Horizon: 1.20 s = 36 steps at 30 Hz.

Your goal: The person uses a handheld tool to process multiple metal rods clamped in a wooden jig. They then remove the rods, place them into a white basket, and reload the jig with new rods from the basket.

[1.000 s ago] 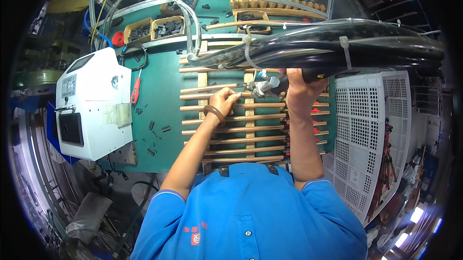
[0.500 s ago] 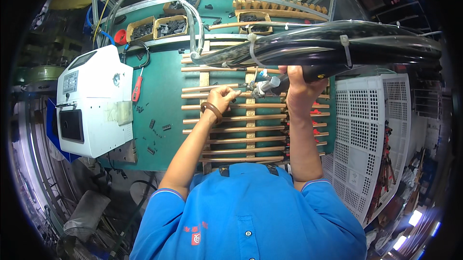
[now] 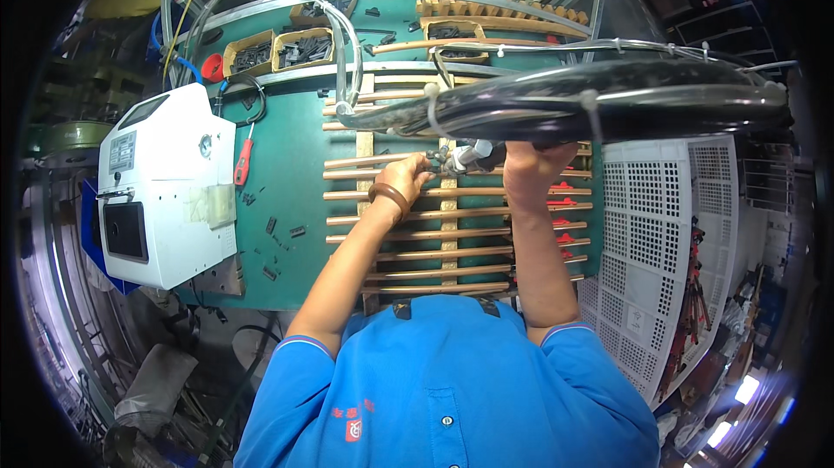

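One green table [image 3: 282, 151] holds a row of brown rods [image 3: 413, 234]. Above them is a tool [image 3: 472, 155], with the right hand [image 3: 533, 171] curled around it. The left hand [image 3: 402, 179] is by the tool's tip, fingers bent in; I can't tell if it holds anything.

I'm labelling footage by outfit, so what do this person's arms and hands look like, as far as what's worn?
The sleeves are short and blue, edged with a thin pale trim. The left hand is ungloved, with a rounded brown bangle at the wrist. The right hand, partly hidden, shows no glove or bangle.
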Each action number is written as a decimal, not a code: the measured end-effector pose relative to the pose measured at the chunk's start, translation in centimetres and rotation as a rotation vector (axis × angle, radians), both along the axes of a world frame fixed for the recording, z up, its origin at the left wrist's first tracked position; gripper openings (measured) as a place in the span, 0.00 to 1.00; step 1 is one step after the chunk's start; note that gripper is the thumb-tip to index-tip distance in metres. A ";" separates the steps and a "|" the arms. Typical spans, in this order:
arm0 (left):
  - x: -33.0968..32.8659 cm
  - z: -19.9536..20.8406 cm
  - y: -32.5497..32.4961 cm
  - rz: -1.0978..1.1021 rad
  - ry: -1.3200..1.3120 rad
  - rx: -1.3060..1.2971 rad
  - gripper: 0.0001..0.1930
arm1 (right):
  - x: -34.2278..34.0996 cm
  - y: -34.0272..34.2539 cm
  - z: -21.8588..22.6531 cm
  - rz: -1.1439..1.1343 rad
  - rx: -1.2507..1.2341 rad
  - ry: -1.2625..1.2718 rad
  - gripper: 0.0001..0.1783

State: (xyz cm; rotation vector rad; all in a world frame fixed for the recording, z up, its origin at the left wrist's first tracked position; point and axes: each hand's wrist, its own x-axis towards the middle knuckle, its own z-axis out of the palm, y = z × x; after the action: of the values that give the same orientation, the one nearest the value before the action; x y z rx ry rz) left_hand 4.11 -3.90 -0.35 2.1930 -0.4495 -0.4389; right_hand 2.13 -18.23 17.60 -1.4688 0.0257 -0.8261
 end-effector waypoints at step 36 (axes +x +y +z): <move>0.0 -9.7 -0.9 0.076 -0.260 -0.074 0.13 | -0.7 0.7 -5.8 0.357 0.389 0.137 0.19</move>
State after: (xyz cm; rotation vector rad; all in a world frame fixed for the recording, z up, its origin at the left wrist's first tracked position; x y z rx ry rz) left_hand 4.13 -4.77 -10.01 2.1953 -0.5113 -0.0939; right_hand 1.39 -17.54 11.82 -1.1149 0.0253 -0.4006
